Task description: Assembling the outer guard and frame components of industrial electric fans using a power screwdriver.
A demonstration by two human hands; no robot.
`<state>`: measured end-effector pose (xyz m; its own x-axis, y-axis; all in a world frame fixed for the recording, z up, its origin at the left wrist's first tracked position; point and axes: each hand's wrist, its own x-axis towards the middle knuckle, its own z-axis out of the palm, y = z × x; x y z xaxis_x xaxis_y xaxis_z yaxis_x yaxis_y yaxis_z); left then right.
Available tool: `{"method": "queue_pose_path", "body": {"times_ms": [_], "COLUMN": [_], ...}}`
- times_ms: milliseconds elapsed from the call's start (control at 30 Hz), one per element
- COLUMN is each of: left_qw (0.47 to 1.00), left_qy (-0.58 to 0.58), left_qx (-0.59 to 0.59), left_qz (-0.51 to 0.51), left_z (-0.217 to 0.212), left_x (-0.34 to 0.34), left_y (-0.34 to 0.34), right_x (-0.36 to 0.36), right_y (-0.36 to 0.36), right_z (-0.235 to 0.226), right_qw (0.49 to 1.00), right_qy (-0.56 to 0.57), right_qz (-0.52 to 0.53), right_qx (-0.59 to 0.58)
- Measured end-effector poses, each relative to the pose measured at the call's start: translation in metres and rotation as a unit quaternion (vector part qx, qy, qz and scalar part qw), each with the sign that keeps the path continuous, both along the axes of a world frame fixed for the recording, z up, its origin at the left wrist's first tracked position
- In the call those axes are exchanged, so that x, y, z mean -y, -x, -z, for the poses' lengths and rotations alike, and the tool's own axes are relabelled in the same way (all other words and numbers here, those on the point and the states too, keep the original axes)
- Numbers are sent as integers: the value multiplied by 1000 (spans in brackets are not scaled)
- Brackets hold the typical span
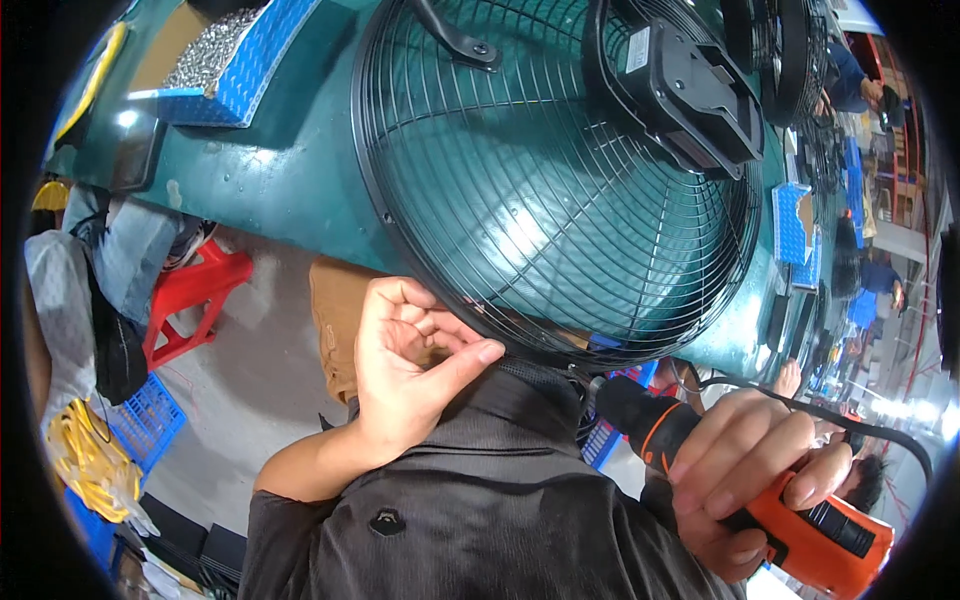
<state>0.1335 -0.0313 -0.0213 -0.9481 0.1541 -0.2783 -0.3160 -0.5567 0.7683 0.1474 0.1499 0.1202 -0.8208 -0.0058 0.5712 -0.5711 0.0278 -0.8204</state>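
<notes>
A round black wire fan guard (372, 172) leans over the green table in front of me, its near rim close to my body. My left hand (405, 375) is closed at that rim, thumb and curled fingers pinching its lower left part. Whether a small part is also between the fingers is hidden. In my right hand (740, 460) is an orange and black electric screwdriver (640, 420), its tip pointing at the near rim. The tip's exact contact is too small to tell. A black motor housing (690, 95) sits on the guard at the upper right.
A blue box of screws (215, 75) lies on the green table (300, 190) at the far left. A red stool (195, 290) and blue crate (148, 420) stand left. The screwdriver's black cord (850, 425) arcs on the right. Other people work farther right.
</notes>
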Motion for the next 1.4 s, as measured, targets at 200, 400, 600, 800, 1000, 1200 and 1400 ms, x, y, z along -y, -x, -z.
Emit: {"method": "queue_pose_path", "body": {"times_ms": [200, 400, 600, 800, 1000, 1200, 1400], "left_qw": [997, 990, 976, 965, 956, 961, 912], "left_qy": [-46, -60, -63, -51, -40, -4, 72], "left_qx": [53, 104, 117, 88, 80, 85, 95], "left_qz": [24, 75, 175, 242, 280, 263, 393], "left_z": [1, 2, 6, 4, 5, -3, -24], "left_x": [1, 8, 14, 23, 26, 18, -21], "left_y": [2, 8, 14, 25, 32, 12, -30], "right_x": [-8, -17, -14, -45, -88, -121, -148], "right_y": [12, 27, 62, 59, -17, -79, -58], "right_z": [-5, -8, -12, -13, -15, 33, 37], "right_qw": [995, 953, 906, 846, 966, 876, 898], "right_qy": [3, -14, 17, 96, 214, 61, 103], "right_qz": [-97, -296, -414, -523, -14, 287, 244], "right_qx": [30, 57, 82, 51, 145, 381, 350]}}
